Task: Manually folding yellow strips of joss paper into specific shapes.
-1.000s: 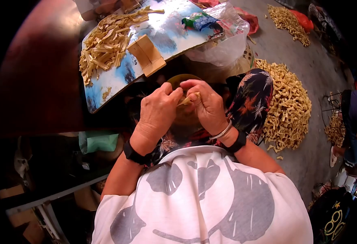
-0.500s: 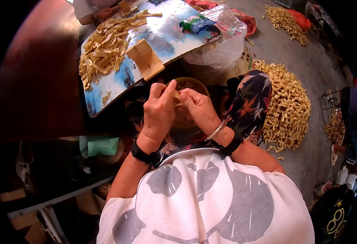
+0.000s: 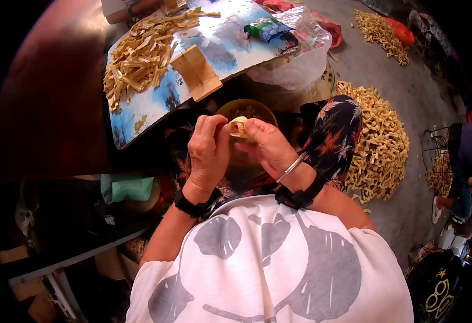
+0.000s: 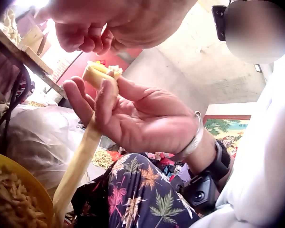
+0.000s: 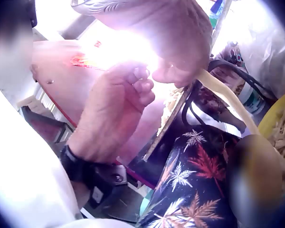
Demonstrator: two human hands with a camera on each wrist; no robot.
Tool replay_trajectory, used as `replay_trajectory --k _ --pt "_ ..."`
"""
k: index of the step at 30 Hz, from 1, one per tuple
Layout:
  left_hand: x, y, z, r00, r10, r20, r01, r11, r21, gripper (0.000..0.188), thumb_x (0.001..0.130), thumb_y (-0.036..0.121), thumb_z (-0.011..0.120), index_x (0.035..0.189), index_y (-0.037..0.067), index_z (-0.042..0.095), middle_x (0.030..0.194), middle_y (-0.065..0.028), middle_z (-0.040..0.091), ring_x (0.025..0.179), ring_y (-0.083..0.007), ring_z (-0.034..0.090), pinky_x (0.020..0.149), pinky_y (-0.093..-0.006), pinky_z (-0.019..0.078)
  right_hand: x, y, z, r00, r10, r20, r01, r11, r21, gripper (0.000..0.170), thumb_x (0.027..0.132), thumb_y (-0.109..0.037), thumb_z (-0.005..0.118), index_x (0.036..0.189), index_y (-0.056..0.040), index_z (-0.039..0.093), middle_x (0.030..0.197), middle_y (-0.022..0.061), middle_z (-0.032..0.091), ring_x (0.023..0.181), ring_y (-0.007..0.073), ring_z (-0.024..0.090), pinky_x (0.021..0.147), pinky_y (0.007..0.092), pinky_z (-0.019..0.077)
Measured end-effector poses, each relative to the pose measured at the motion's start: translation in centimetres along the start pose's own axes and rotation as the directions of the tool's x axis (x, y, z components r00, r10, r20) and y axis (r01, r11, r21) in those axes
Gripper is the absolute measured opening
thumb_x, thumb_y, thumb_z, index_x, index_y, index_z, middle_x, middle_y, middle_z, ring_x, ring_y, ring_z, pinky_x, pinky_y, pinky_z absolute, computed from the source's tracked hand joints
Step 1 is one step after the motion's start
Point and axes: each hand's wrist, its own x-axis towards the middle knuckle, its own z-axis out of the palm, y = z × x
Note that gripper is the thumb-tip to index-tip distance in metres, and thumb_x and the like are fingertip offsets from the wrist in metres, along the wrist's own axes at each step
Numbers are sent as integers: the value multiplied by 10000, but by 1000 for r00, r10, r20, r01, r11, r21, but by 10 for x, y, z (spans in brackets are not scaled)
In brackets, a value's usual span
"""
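A pale yellow, flat strip [image 3: 237,127] is rolled into a loop at its upper end. My right hand [image 3: 271,145] pinches this loop between thumb and fingers, and in the left wrist view the strip's long tail [image 4: 78,164] passes between the fingers and hangs down. Just left of the loop is my left hand [image 3: 209,148]. Its fingers are curled, with nothing showing in them in the left wrist view. Below both hands stands a yellow bowl [image 4: 40,183] with pale pieces in it, partly hidden by the hands in the head view.
A blue-and-white board [image 3: 166,116] at upper left bears a heap of strips [image 3: 139,59] and a wooden block [image 3: 195,72]. Right of the patterned trouser leg [image 3: 335,134] lies a big pile of small knotted pieces [image 3: 378,145]. Beyond the bowl is a clear plastic bag [image 3: 295,70].
The strip, earlier mostly covered by both hands' fingers, now shows as a round loop in my right hand. The right hand has turned and spread its lower fingers; the left fingertips sit beside the loop.
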Motion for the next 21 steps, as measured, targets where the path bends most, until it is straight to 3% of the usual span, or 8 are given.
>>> replay_trajectory --k 1,5,8,10,13,16,19,21 --pt "-2 7 -4 999 -34 37 35 999 -20 125 895 17 650 1019 12 634 813 -81 602 686 -177 594 631 -271 482 2 1 1 999 -26 -33 24 999 -47 248 1025 -265 519 1121 -58 617 1065 10 632 967 83 610 840 254 543" --pt "-15 1 4 976 -207 69 216 960 -179 93 906 25 664 985 -12 631 877 -40 655 760 -69 593 685 -216 498 2 7 10 997 -78 12 79 991 -104 281 1034 -270 493 1124 -28 603 1060 38 630 951 117 636 815 279 573" --pt "-18 -6 2 931 -348 113 364 853 -373 99 851 -17 668 938 8 629 834 -102 639 718 -193 632 678 -266 506 -4 4 15 998 -59 -11 56 983 -172 287 1035 -267 485 1133 -23 600 1044 40 628 938 118 639 789 280 578" --pt "-15 -5 0 941 -329 83 336 863 -377 81 856 -30 661 921 7 629 809 -87 631 707 -160 615 669 -253 494 -8 -2 14 995 30 -93 -50 974 -221 276 1034 -261 483 1127 -32 607 1033 25 628 905 98 631 746 251 571" --pt "-12 -6 -4 932 -357 66 355 859 -368 66 863 -23 661 914 6 630 790 -72 620 699 -131 592 663 -246 486 -9 0 6 989 135 -64 -149 932 -331 202 1009 -224 530 1072 -60 630 965 -5 633 816 62 610 650 196 523" --pt "-6 -14 -13 908 -419 16 395 842 -367 29 888 -2 654 911 11 644 749 -26 601 677 -84 540 632 -223 459 -14 -6 3 989 122 -84 -144 925 -353 125 979 -182 584 1024 -83 646 899 -29 635 744 39 583 576 175 465" --pt "-5 -33 -25 901 -433 3 408 846 -342 26 919 31 642 917 28 668 737 19 610 648 -61 541 586 -198 430 -16 -3 -9 995 -49 -83 -3 844 -536 110 959 -168 636 1028 -83 630 838 -31 619 730 32 593 506 150 418" --pt "-9 -36 -24 818 -555 150 525 614 -589 54 935 61 637 964 29 669 752 8 622 649 -80 564 581 -210 449 -17 2 -8 992 -83 -96 24 865 -502 101 962 -166 630 1023 -86 628 837 -32 618 719 30 584 504 151 421"
